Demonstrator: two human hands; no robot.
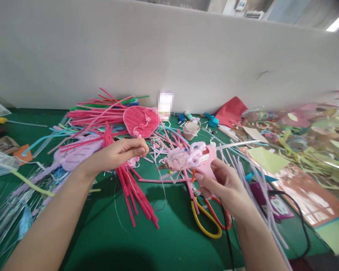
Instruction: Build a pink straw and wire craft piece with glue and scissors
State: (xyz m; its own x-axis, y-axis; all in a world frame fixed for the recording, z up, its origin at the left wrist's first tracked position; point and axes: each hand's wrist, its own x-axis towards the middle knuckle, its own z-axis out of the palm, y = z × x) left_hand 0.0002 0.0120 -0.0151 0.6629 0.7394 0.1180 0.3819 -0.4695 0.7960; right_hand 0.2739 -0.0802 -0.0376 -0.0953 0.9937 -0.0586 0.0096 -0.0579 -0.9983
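My right hand (223, 180) grips a pink hot glue gun (207, 162) with a white label, its nozzle turned left and a pale glue stick (240, 144) jutting out behind. A lilac loop (197, 154) and clear stringy bits cover its front end. To the left, my left hand (130, 148) is closed with curled fingers; whatever they hold, if anything, is hidden. Beneath that hand lie bright pink pipe cleaners (135, 199). Behind it rests a flat pink oval piece (141, 121) trimmed with beads. Scissors (207, 218) with yellow and red handles lie below the glue gun.
Lilac woven pieces (76, 150) and silvery strands (14, 210) lie on the left of the green table (101, 241). A paper cup (191, 129) stands farther back before a pale partition (101, 49). Paper scraps (271, 160) and a black cable (299, 210) spread over the right side.
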